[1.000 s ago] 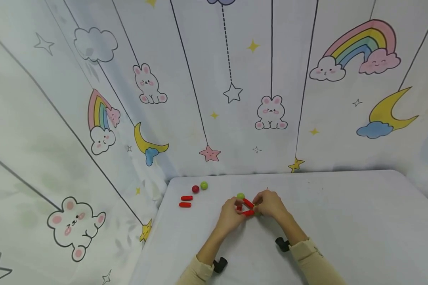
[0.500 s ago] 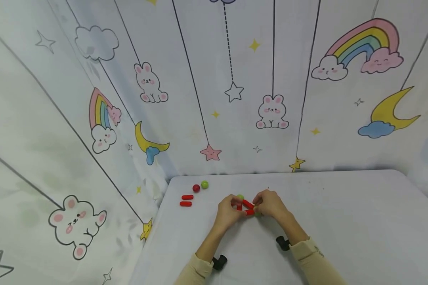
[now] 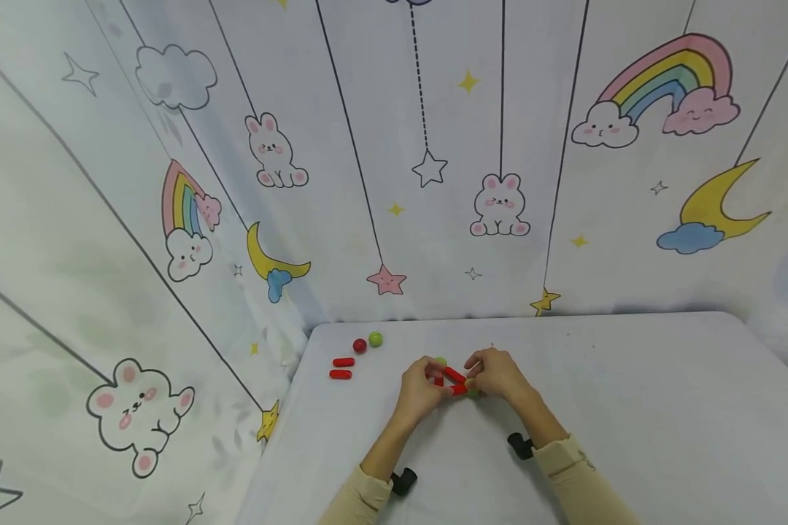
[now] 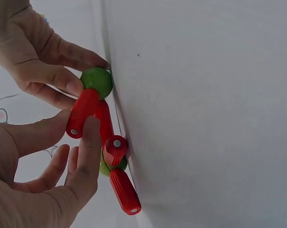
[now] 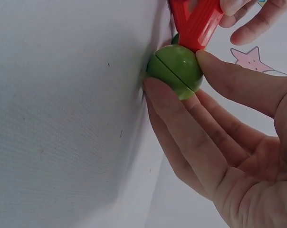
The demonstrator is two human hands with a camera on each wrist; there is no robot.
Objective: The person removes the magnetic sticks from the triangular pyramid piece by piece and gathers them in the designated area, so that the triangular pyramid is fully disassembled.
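My left hand [image 4: 43, 175] pinches a red rod [image 4: 84, 111] between thumb and forefinger; the rod's far end meets a green ball [image 4: 97, 81]. Thumb and fingers of my right hand [image 5: 229, 137] grip that same green ball [image 5: 176, 71]. A second red rod [image 4: 104, 124] runs from this ball to another green ball [image 4: 107, 166], where two more red rods join, one [image 4: 126, 192] pointing away. In the head view, my left hand [image 3: 420, 390] and right hand [image 3: 497, 375] face each other around the pieces, partly covering them.
To the left on the white table [image 3: 630, 408] lie two loose red rods [image 3: 344, 362], one in front of the other. Behind them sit a red ball [image 3: 360, 345] and a green ball [image 3: 376, 339]. A patterned curtain [image 3: 433, 240] hangs along the table's back edge.
Over the last second my left hand has shifted slightly left and its fingers have spread around the near red rod. My right hand has stayed nearly still at the green ball.
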